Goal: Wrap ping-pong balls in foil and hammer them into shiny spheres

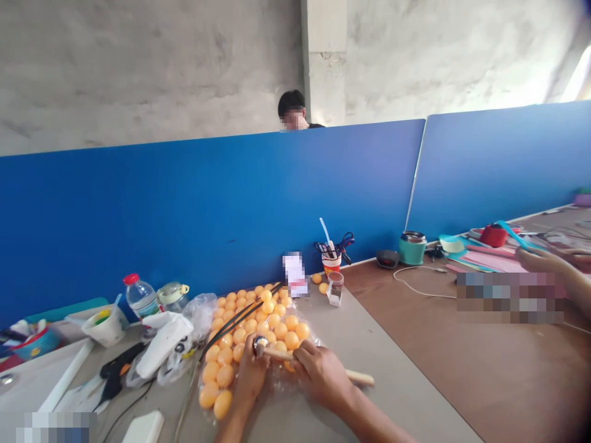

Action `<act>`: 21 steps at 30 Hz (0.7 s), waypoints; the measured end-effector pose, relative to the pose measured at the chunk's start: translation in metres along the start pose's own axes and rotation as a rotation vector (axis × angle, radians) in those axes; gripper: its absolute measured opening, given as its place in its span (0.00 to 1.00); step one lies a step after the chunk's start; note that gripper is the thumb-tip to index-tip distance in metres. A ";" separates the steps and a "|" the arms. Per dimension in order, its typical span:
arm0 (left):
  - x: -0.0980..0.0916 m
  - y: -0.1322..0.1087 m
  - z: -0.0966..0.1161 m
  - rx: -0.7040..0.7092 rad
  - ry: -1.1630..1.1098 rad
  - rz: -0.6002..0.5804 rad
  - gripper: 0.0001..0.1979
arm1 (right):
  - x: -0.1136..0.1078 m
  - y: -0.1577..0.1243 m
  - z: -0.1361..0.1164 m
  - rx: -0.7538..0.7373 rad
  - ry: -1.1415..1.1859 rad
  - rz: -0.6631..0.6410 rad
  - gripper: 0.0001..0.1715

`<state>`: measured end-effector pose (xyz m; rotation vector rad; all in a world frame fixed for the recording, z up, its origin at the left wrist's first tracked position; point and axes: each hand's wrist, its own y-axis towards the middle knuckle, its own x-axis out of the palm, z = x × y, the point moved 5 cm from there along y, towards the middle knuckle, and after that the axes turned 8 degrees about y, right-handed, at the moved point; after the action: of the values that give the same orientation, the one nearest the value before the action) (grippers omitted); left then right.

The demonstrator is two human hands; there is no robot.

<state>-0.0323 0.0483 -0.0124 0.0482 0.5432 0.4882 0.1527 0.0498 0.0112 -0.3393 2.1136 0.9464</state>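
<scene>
Both my hands are over the desk, in front of a clear plastic bag of orange ping-pong balls (252, 320). My right hand (318, 372) is closed around a pale wooden stick (360, 377), whose free end sticks out to the right. At the stick's left end is a small, shiny round metal piece (260, 346). Fingers of my left hand (252, 369) are wrapped against this metal piece; whether it is fixed to the stick I cannot tell. Long dark strips (242, 315) lie slantwise across the bag.
Left of the bag are crumpled plastic bags (168, 344), a black glue gun (115, 372), a bottle (141, 295) and a cup (104, 323). Behind stands a blue partition (207, 215), with a person beyond it. At right are a green jar (412, 247) and another person's hands (545, 264).
</scene>
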 end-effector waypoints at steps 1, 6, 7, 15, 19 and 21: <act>0.001 0.000 0.000 -0.007 -0.015 -0.013 0.16 | 0.001 0.000 0.000 -0.008 0.004 0.003 0.09; 0.003 0.000 -0.001 -0.044 -0.076 -0.067 0.17 | 0.003 -0.001 0.003 0.026 0.006 0.026 0.11; 0.003 -0.001 0.000 -0.046 -0.083 -0.068 0.17 | 0.003 -0.001 0.002 0.021 0.008 0.024 0.11; 0.005 -0.001 -0.001 -0.053 -0.134 -0.076 0.17 | -0.001 0.001 0.001 0.054 0.036 0.010 0.12; 0.006 -0.001 -0.002 -0.052 -0.139 -0.080 0.18 | -0.006 0.001 0.000 0.028 0.060 0.049 0.11; 0.006 -0.001 -0.002 -0.045 -0.137 -0.080 0.18 | -0.009 0.000 0.000 0.026 0.075 0.074 0.11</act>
<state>-0.0283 0.0497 -0.0167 0.0168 0.3980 0.4160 0.1587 0.0497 0.0180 -0.2893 2.2183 0.9609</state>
